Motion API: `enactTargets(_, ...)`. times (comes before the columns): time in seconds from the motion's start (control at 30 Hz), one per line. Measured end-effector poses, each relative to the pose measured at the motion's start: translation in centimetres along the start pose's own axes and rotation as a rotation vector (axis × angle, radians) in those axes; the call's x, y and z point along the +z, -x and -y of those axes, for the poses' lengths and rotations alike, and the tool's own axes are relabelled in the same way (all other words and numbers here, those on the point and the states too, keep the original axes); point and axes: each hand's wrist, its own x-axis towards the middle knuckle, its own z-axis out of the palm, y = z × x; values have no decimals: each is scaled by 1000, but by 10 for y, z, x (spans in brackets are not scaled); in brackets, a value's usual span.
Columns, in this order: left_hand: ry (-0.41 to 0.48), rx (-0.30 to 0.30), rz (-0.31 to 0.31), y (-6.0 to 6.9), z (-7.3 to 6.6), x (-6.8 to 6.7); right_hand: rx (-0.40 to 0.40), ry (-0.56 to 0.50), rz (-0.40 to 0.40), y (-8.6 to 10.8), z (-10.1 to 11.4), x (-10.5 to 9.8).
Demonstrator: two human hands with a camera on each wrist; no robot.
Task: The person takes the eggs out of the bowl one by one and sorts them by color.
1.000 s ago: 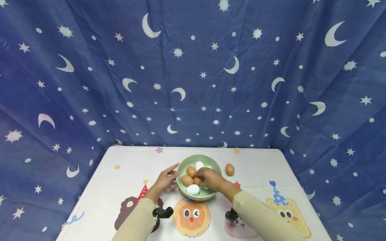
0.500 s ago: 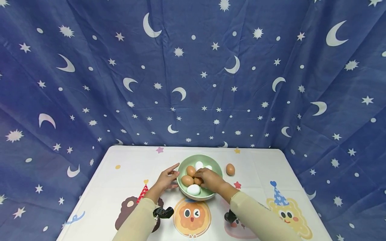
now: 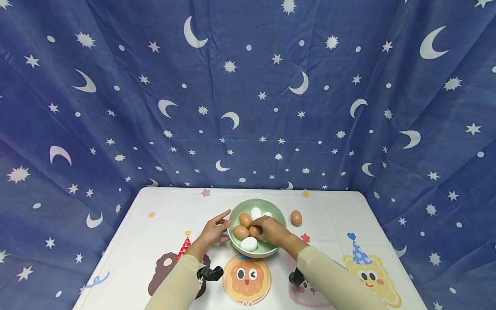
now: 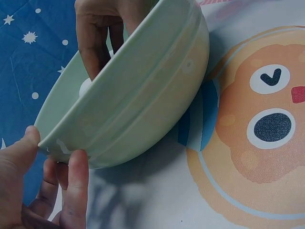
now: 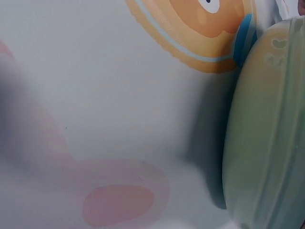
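Filling of the green bowl [image 3: 253, 255] appears nearly complete: brown eggs [image 3: 241, 232] and white eggs [image 3: 249, 244] lie inside, one outlying egg [image 3: 296, 218] lies to the right, the left hand [image 3: 211, 231] touches the bowl, fingers spread, and the right hand [image 3: 272, 229] has bent fingers at an inner brown egg, hold indeterminable

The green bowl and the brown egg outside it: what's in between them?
Just a narrow, bare strip of white tablecloth lies between the green bowl and that brown egg; the head view shows it.
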Motion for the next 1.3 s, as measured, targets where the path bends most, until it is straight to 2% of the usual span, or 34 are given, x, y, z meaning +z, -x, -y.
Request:
enactTargets(0.37, -6, -1, -5, 0, 0, 0, 65, -105, -24, 1, -2, -6)
enactTargets(0.67, -13, -5, 1, 0, 0, 0, 88, -330, -88, 5, -9, -11)
enactTargets(1.03, -16, -22, 7, -1, 0, -1, 316, -559, -126, 10, -12, -32)
enactTargets(1.3, -26, -8, 10, 0, 0, -2, 480, -915, -119, 16, -24, -49)
